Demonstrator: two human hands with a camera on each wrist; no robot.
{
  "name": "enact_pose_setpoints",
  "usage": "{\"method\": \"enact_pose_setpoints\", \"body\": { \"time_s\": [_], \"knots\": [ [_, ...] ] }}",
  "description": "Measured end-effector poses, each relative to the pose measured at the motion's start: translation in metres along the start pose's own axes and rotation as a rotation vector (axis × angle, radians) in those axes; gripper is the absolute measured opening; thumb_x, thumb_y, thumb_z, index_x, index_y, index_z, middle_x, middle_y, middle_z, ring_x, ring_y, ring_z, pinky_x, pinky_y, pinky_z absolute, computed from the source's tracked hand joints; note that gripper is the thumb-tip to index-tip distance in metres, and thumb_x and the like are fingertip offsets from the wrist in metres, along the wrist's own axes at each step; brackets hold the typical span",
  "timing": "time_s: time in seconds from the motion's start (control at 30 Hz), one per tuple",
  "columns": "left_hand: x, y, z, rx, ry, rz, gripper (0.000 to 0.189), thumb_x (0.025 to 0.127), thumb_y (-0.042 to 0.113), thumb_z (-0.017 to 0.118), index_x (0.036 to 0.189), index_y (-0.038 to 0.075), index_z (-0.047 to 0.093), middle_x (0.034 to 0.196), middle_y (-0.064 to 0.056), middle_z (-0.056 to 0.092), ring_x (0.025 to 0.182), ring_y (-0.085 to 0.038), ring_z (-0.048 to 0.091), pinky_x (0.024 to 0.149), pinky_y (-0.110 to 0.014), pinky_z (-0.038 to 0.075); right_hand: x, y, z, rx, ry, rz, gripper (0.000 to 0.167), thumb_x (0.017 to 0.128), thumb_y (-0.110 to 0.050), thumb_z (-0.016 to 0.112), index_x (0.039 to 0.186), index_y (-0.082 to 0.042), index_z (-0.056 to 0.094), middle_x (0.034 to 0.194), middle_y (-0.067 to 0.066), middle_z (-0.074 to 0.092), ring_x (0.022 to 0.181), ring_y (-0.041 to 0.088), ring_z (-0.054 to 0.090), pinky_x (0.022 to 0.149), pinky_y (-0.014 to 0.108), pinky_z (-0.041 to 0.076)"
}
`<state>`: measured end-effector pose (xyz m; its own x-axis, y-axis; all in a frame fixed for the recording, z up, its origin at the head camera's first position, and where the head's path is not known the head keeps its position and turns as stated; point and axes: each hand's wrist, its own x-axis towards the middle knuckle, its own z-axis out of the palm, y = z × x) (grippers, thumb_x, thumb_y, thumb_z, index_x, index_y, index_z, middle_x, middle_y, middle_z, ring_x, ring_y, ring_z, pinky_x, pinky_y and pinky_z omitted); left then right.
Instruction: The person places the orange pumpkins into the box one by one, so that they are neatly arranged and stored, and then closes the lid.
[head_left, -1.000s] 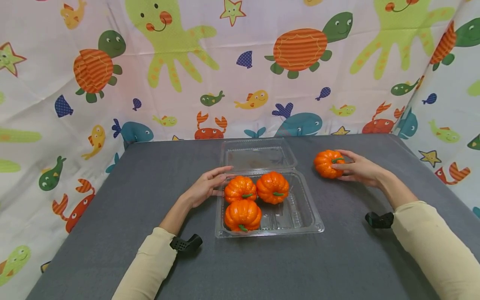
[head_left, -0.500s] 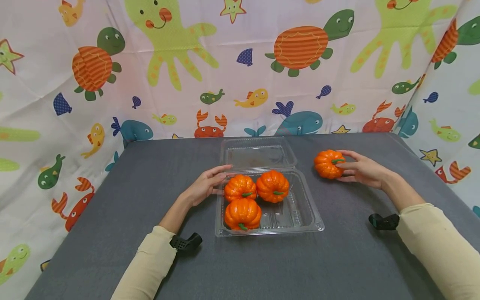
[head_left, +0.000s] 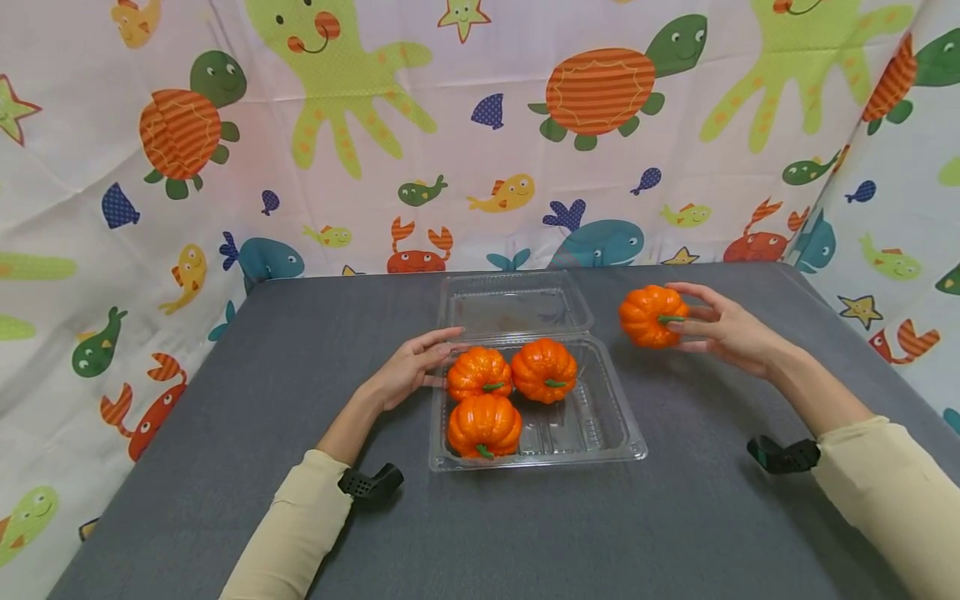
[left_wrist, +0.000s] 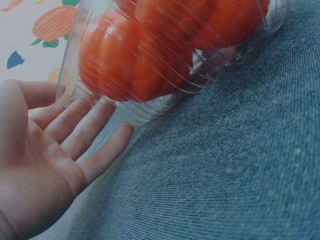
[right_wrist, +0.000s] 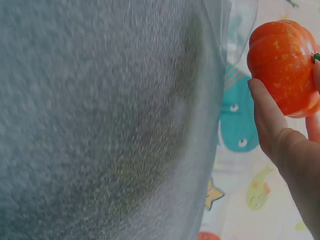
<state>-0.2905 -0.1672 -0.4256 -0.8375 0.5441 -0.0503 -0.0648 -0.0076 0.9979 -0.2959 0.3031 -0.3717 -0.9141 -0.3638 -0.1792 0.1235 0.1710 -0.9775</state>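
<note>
Away from the table surface, my right hand point(head_left: 731, 329) grips an orange toy pumpkin point(head_left: 651, 317) with a green stem. The right wrist view shows the fingers around this pumpkin point(right_wrist: 282, 67). My left hand point(head_left: 408, 371) is at the left side of a clear plastic clamshell container point(head_left: 592, 417). In the left wrist view its fingers point(left_wrist: 75, 120) are fairly straight and lie against the container's wall and rim. The container holds a back-left pumpkin point(head_left: 478, 371), a back-right pumpkin point(head_left: 544, 369) and a front-left pumpkin point(head_left: 484, 427).
The container's lid point(head_left: 517, 304) lies folded back behind its base. A dark grey cloth covers the table point(head_left: 540, 533). A curtain point(head_left: 480, 150) printed with sea animals hangs behind and along the sides. Each wrist wears a small black camera.
My right hand has lifted the pumpkin off the table and moved it slightly to the left. The left hand and the container have stayed in place.
</note>
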Motion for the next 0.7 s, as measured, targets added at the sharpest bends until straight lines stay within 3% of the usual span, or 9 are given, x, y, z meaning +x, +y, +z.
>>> {"method": "enact_pose_setpoints", "body": {
  "time_s": [0.23, 0.7],
  "knots": [
    [0.000, -0.001, 0.000, 0.003, 0.004, -0.005, 0.047, 0.103, 0.014, 0.041, 0.148, 0.004, 0.031, 0.146, -0.019, 0.038, 0.124, -0.030, 0.047, 0.086, -0.039, 0.050, -0.010, -0.008, 0.020, -0.011, -0.025, -0.086, 0.058, 0.098, -0.007, 0.053, 0.147, -0.020, 0.025, 0.137, 0.011, 0.030, 0.111, 0.013, 0.052, 0.086, 0.030, 0.051],
    [0.000, 0.000, 0.000, 0.012, 0.008, 0.001, 0.049, 0.103, 0.017, 0.043, 0.148, 0.003, 0.031, 0.145, -0.019, 0.039, 0.121, -0.028, 0.049, 0.086, -0.039, 0.050, -0.027, -0.017, 0.054, -0.057, -0.130, -0.255, 0.057, 0.095, 0.003, 0.053, 0.145, -0.015, 0.033, 0.131, 0.007, 0.045, 0.113, 0.015, 0.054, 0.087, 0.035, 0.050]
  ]
}}
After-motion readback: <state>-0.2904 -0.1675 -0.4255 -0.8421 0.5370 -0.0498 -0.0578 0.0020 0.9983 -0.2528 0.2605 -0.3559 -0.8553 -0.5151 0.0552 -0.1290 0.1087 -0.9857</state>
